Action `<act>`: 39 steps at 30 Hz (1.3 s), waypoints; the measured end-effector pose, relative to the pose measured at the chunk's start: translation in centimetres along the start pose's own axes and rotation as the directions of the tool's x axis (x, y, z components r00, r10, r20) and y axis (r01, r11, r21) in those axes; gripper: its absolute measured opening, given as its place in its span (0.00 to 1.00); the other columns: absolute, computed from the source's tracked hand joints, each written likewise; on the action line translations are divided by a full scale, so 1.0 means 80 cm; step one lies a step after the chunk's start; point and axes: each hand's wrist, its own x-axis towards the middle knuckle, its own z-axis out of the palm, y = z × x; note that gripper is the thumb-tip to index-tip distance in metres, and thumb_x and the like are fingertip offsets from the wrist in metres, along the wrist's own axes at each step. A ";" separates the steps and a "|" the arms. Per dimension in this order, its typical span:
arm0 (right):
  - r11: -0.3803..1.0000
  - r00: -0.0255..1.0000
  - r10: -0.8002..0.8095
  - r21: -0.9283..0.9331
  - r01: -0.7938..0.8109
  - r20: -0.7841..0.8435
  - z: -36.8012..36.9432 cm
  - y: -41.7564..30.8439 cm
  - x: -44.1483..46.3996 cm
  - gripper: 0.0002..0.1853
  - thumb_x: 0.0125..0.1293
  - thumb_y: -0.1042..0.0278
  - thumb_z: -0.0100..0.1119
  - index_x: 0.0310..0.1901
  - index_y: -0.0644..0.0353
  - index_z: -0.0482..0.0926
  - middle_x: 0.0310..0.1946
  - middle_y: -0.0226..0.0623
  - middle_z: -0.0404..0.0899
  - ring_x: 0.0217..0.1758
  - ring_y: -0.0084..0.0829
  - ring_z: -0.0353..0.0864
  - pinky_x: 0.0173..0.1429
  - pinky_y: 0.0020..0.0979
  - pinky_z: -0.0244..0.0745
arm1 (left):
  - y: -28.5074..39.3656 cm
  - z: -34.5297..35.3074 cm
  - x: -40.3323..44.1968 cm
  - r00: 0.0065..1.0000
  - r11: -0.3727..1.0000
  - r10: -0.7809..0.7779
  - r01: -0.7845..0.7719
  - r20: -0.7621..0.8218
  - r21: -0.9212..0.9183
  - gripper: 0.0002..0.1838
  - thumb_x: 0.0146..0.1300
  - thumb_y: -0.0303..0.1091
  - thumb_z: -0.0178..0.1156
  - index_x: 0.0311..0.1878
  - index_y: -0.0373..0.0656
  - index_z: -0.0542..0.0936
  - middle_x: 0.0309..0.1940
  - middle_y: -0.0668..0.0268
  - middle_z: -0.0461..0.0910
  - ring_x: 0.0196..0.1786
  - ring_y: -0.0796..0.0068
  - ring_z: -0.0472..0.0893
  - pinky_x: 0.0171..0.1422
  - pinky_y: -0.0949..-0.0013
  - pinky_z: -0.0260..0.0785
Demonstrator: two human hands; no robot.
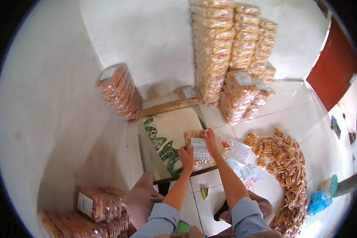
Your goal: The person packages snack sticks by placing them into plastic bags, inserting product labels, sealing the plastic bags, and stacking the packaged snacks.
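A clear plastic package of brown snacks with a white-and-green label (pixel 200 150) lies on the right part of a low table (pixel 174 123) with a green pattern. My left hand (pixel 186 157) touches the package's left edge, its fingers bent beside the label. My right hand (pixel 211 141) rests along the package's upper right side, fingers stretched out. Just right of the table, loose printed labels (pixel 247 171) and clear plastic bags (pixel 239 151) lie on the tiled floor.
Tall stacks of packages (pixel 213 51) stand by the wall, a smaller stack (pixel 119 93) at left, more packages (pixel 95 204) at lower left. Small snack packs (pixel 291 174) curve along the right. A yellow-green tool (pixel 204 192) and blue bag (pixel 319 202) lie on the floor.
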 end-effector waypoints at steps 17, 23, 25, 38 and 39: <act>0.577 0.918 0.396 0.787 -0.218 -0.036 -0.371 -0.168 -0.124 0.29 0.53 0.44 0.61 0.44 0.62 0.70 0.35 0.36 0.75 0.33 0.26 0.75 0.34 0.27 0.70 | 0.239 0.036 -0.144 0.704 0.779 0.547 -0.228 0.453 -0.585 0.39 0.56 0.43 0.60 0.65 0.41 0.51 0.50 0.52 0.72 0.51 0.65 0.74 0.52 0.67 0.66; 0.660 0.950 0.312 0.720 -0.216 0.000 -0.415 -0.139 -0.149 0.35 0.59 0.45 0.53 0.61 0.54 0.52 0.55 0.42 0.65 0.53 0.33 0.68 0.48 0.40 0.71 | 0.293 0.078 -0.149 0.740 0.788 0.492 -0.155 0.458 -0.595 0.41 0.55 0.49 0.60 0.64 0.39 0.51 0.52 0.50 0.69 0.54 0.63 0.71 0.56 0.67 0.63; 0.676 0.948 0.317 0.694 -0.247 0.029 -0.405 -0.144 -0.174 0.39 0.60 0.52 0.56 0.63 0.48 0.41 0.59 0.41 0.58 0.56 0.38 0.65 0.49 0.46 0.69 | 0.310 0.109 -0.134 0.792 0.818 0.451 -0.182 0.412 -0.545 0.42 0.54 0.52 0.60 0.64 0.39 0.51 0.50 0.48 0.70 0.53 0.61 0.72 0.56 0.66 0.63; 0.633 0.885 0.249 0.758 0.159 -0.394 -0.431 0.032 0.176 0.27 0.60 0.66 0.57 0.58 0.60 0.58 0.41 0.35 0.73 0.42 0.24 0.73 0.45 0.27 0.70 | 0.382 0.374 0.095 0.644 0.759 0.615 -0.639 0.455 -0.122 0.48 0.54 0.58 0.55 0.64 0.31 0.45 0.56 0.47 0.65 0.65 0.53 0.54 0.66 0.45 0.36; 0.636 0.891 0.236 0.755 0.160 -0.387 -0.432 0.042 0.198 0.28 0.59 0.65 0.58 0.58 0.62 0.58 0.41 0.37 0.74 0.41 0.24 0.74 0.44 0.25 0.70 | 0.386 0.386 0.108 0.673 0.710 0.599 -0.697 0.434 0.103 0.49 0.54 0.60 0.52 0.65 0.31 0.44 0.57 0.47 0.64 0.68 0.55 0.49 0.65 0.38 0.28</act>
